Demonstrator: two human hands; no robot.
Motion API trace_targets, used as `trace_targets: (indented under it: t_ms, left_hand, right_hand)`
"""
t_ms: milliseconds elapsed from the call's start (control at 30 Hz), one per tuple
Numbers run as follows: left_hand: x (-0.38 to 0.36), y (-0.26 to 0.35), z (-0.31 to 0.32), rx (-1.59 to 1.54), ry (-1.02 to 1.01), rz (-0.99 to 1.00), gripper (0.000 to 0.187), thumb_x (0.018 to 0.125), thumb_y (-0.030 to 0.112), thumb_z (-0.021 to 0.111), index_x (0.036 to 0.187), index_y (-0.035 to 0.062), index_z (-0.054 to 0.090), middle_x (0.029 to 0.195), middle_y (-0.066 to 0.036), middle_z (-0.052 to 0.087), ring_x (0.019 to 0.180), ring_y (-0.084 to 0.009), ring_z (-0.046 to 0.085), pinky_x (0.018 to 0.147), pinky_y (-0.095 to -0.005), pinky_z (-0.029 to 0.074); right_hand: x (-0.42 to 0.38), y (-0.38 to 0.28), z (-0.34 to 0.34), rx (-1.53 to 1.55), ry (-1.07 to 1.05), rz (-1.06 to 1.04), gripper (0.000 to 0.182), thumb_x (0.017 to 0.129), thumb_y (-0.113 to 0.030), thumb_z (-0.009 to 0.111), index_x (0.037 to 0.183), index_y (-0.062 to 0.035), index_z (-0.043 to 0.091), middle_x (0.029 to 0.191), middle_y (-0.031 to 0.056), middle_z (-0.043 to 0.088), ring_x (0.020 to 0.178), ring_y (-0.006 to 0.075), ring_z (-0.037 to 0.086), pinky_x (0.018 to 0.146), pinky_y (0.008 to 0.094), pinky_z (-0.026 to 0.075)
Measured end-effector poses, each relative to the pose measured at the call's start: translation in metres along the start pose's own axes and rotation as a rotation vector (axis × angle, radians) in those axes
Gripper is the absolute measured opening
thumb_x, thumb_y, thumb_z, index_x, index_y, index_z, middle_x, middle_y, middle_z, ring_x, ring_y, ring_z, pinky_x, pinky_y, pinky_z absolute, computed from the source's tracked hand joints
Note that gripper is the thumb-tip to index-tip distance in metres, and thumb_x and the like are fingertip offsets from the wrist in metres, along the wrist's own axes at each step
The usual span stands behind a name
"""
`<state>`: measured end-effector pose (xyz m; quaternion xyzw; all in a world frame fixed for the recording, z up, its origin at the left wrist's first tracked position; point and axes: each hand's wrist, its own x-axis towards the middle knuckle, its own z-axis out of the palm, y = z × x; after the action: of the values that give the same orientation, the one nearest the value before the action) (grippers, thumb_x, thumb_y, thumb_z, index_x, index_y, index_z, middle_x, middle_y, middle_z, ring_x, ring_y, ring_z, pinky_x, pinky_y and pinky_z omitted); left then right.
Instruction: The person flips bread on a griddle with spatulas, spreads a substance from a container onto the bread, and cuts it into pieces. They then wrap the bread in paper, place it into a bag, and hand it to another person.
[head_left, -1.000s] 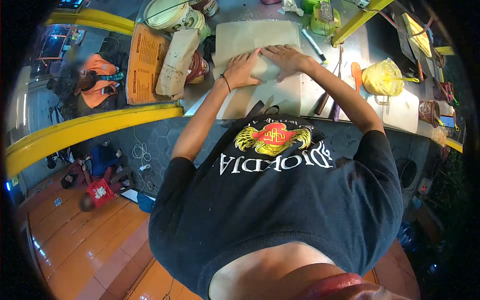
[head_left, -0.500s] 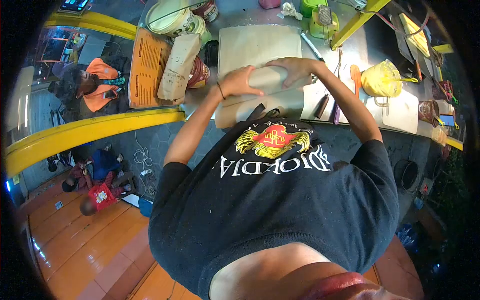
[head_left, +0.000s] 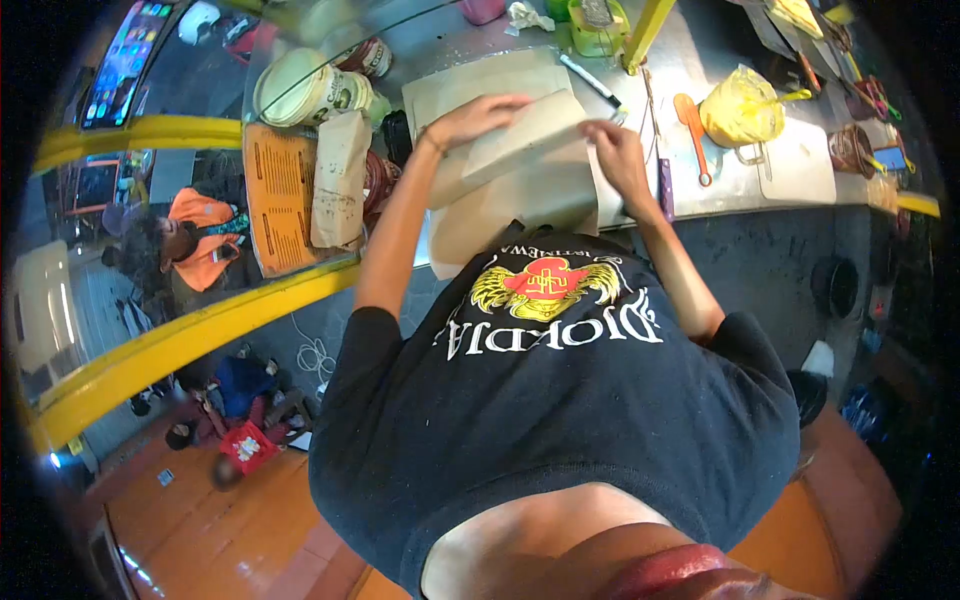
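Observation:
Brown paper lies on the metal counter in front of my body, with a folded-over flap on it. My left hand rests on the left and far edge of the fold, its fingers stretched out to the right. My right hand is at the flap's right corner, thumb and finger pinched on the paper edge. More brown paper lies flat beneath and behind. Whether anything is inside the fold is hidden.
A marker, orange spatula, purple-handled knife and yellow tub are on the right. A white bucket, brown paper bag and orange menu board stand left. A person in orange is beyond the glass.
Both hands were pressing on the paper fold. My right hand has drawn back to the right and now pinches the flap's corner, and the flap stands out flatter and wider.

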<state>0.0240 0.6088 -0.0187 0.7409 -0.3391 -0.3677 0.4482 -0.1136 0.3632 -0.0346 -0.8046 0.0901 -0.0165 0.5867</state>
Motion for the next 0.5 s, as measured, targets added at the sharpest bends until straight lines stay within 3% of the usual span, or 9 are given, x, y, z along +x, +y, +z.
trace_targets:
  t_ms: [67,100,133,200,267,333,367,433,500]
  left_hand:
    - [0.036,0.004,0.012,-0.038,0.012,0.077,0.045,0.097,0.026,0.051,0.136,0.0028,0.051,0.132,-0.008,0.056,0.119,-0.0158,0.05,0.105,-0.0293,0.036]
    - [0.05,-0.001,0.016,-0.09,-0.003,0.077,0.044,0.098,0.028,0.05,0.135,0.0027,0.051,0.131,-0.007,0.056,0.118,-0.0162,0.05,0.105,-0.0293,0.036]
    - [0.062,-0.011,0.019,-0.142,-0.015,0.078,0.044,0.099,0.029,0.049,0.134,0.0026,0.052,0.13,-0.007,0.056,0.118,-0.0166,0.05,0.105,-0.0294,0.035]
    - [0.072,-0.038,0.03,-0.052,0.029,0.06,0.041,0.1,0.031,0.047,0.128,0.0017,0.054,0.126,-0.008,0.057,0.115,-0.0172,0.05,0.103,-0.0299,0.037]
    - [0.077,-0.04,0.037,0.045,0.08,0.044,0.04,0.101,0.032,0.045,0.123,0.0008,0.056,0.121,-0.009,0.058,0.113,-0.0178,0.051,0.101,-0.0305,0.038]
    - [0.078,-0.022,0.038,0.363,-0.095,0.021,0.032,0.101,0.03,0.045,0.11,-0.0003,0.054,0.11,-0.013,0.059,0.108,-0.0208,0.053,0.096,-0.0323,0.041]
    - [0.074,-0.018,0.044,0.371,-0.109,0.02,0.032,0.101,0.03,0.045,0.11,-0.0003,0.054,0.11,-0.013,0.059,0.108,-0.0208,0.053,0.096,-0.0323,0.041]
    - [0.068,-0.012,0.052,0.312,0.136,0.237,0.027,0.1,0.025,0.048,0.105,-0.0011,0.05,0.1,-0.015,0.059,0.102,-0.0241,0.056,0.091,-0.0349,0.044]
    - [0.066,0.0,0.053,0.299,0.12,0.209,0.025,0.099,0.023,0.05,0.105,-0.0011,0.051,0.099,-0.015,0.059,0.1,-0.0259,0.056,0.089,-0.0357,0.044]
  right_hand:
    - [-0.032,0.024,0.028,0.163,-0.064,0.054,0.04,0.091,-0.019,0.055,0.123,0.0041,0.059,0.103,0.0222,0.069,0.092,0.0262,0.067,0.082,0.0343,0.05]
    - [-0.042,0.018,0.039,0.156,-0.039,0.05,0.047,0.09,-0.021,0.059,0.129,0.0046,0.054,0.119,0.0265,0.061,0.103,0.0267,0.063,0.086,0.0342,0.049]
    - [-0.042,0.021,0.056,0.165,-0.019,0.063,0.047,0.09,-0.021,0.059,0.129,0.0046,0.054,0.119,0.0265,0.061,0.103,0.0267,0.063,0.086,0.0342,0.049]
    - [-0.033,0.034,0.085,0.316,0.247,0.015,0.047,0.092,-0.021,0.062,0.13,0.0045,0.052,0.136,0.0205,0.051,0.125,0.0256,0.049,0.101,0.0335,0.041]
    - [-0.025,0.034,0.084,0.143,0.31,-0.125,0.048,0.09,-0.024,0.065,0.126,0.0055,0.053,0.127,0.0188,0.054,0.114,0.0249,0.052,0.093,0.0346,0.044]
    - [-0.017,0.04,0.083,-0.032,0.361,-0.265,0.05,0.087,-0.026,0.068,0.122,0.0065,0.055,0.118,0.017,0.056,0.103,0.0242,0.055,0.085,0.0358,0.046]
    - [-0.014,0.044,0.083,0.104,0.296,-0.24,0.051,0.088,-0.026,0.067,0.124,0.0059,0.052,0.112,0.0158,0.057,0.099,0.0232,0.056,0.083,0.036,0.046]
    - [-0.007,0.053,0.078,0.323,0.149,-0.112,0.051,0.09,-0.026,0.065,0.129,0.0024,0.049,0.101,0.0145,0.06,0.094,0.0212,0.057,0.083,0.0358,0.046]
    - [-0.012,0.044,0.073,0.428,0.244,-0.031,0.045,0.09,-0.026,0.065,0.123,0.0024,0.055,0.098,0.0147,0.062,0.089,0.0214,0.059,0.081,0.0357,0.047]
